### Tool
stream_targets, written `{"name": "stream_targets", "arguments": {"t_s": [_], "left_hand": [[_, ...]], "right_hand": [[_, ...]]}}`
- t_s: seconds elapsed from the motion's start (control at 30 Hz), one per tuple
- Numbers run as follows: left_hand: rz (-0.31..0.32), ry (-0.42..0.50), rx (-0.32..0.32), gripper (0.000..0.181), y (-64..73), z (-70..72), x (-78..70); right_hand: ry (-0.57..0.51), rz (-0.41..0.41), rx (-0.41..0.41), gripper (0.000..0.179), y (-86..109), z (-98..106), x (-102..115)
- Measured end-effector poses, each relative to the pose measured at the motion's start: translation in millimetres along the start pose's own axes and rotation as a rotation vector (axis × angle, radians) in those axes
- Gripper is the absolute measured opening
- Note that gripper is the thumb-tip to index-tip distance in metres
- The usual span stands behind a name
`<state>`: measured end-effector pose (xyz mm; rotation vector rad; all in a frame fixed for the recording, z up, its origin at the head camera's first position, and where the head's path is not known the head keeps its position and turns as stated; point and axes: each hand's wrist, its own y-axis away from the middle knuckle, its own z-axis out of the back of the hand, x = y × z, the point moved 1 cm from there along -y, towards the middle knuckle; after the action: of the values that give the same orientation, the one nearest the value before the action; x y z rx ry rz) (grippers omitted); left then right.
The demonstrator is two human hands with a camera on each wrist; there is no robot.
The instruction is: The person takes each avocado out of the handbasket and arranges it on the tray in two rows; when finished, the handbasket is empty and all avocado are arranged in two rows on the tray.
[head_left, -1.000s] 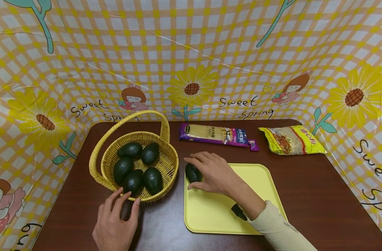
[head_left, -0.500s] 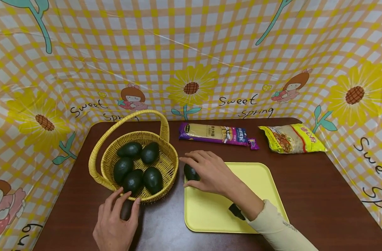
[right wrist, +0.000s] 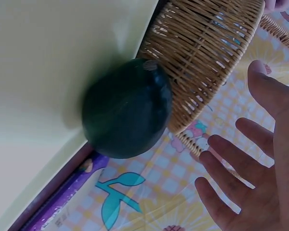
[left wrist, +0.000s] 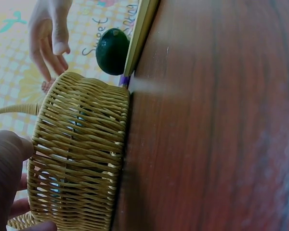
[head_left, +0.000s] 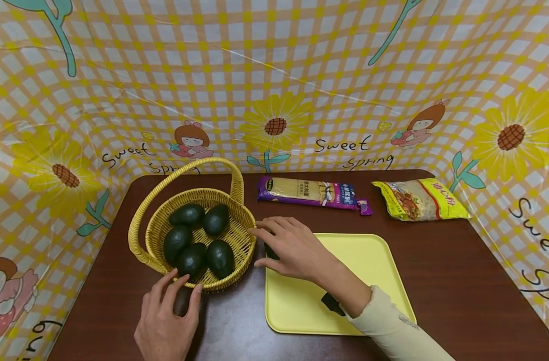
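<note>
The right hand hangs above the left edge of the yellow tray, fingers loosely extended and spread, gripping nothing. Below its palm sits one avocado, resting on the tray close to the rim; the right wrist view shows a clear gap between fruit and fingers. The fingertips point toward the yellow wicker basket and come right beside its rim; whether they brush it is hard to say from these angles.

The left hand is at the near side of the basket, its relaxed fingertips and thumb touching the rim. Inside the basket lie five avocados, grouped mostly toward the left, and the handle arches up over the back left.

A small black item shows at the right wrist, just ahead of the pale sleeve. Along the back of the dark worktop lie a purple pasta pack, a small purple packet by its right end, and a yellow bag farther right. Checked, flower-printed cloth hangs behind.
</note>
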<state>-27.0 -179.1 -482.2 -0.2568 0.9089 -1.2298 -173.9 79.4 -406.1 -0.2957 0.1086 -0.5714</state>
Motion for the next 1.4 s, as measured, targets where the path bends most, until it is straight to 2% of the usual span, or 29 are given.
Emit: {"name": "stream_targets", "arguments": {"t_s": [0.37,0.73,1.13,1.4], "left_hand": [[0.011,-0.002,0.005,0.031,0.2,0.6,0.2],[0.016,0.000,0.008,0.031,-0.6,0.5,0.1],[-0.008,0.017,0.003,0.032,-0.8,-0.4,2.1],[0.003,0.009,0.010,0.033,0.3,-0.3,0.9]], "right_hand": [[-0.004,0.040,-0.015,0.062,-15.3,-0.3,10.3],[-0.003,0.062,0.010,0.061,-23.7,-3.2,18.4],[-0.023,0.109,0.002,0.059,-37.4,-11.9,26.5],[-0.027,0.110,0.045,0.059,-44.1,-15.6,29.5]]}}
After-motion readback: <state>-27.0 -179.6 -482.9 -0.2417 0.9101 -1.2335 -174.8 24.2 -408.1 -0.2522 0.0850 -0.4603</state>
